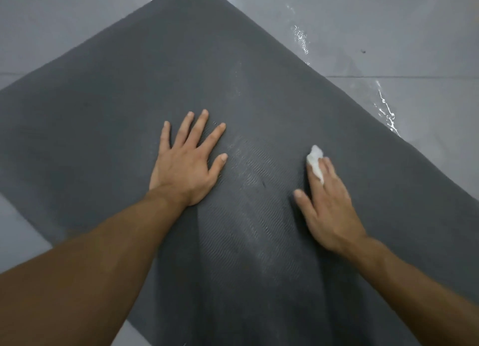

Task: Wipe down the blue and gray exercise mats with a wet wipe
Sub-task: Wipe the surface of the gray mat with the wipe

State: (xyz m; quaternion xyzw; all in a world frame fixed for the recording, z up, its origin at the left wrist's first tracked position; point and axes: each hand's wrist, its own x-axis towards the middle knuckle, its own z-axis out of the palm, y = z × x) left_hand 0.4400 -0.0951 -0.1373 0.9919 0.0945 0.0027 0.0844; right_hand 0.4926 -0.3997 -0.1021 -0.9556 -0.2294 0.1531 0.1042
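Note:
A dark gray ribbed exercise mat (207, 65) lies diagonally across the floor and fills most of the view. My left hand (186, 161) lies flat on it, fingers spread and straight, palm down. My right hand (326, 203) presses a small crumpled white wet wipe (315, 161) against the mat with straight fingers; the wipe sticks out beyond the fingertips. Pale streaks run down the mat between my two hands. No blue mat is in view.
Gray tiled floor (414, 34) surrounds the mat, with a grout line crossing at mid height. Shiny wet streaks (386, 109) run along the mat's right edge. A bare strip of floor (18, 231) shows at the lower left.

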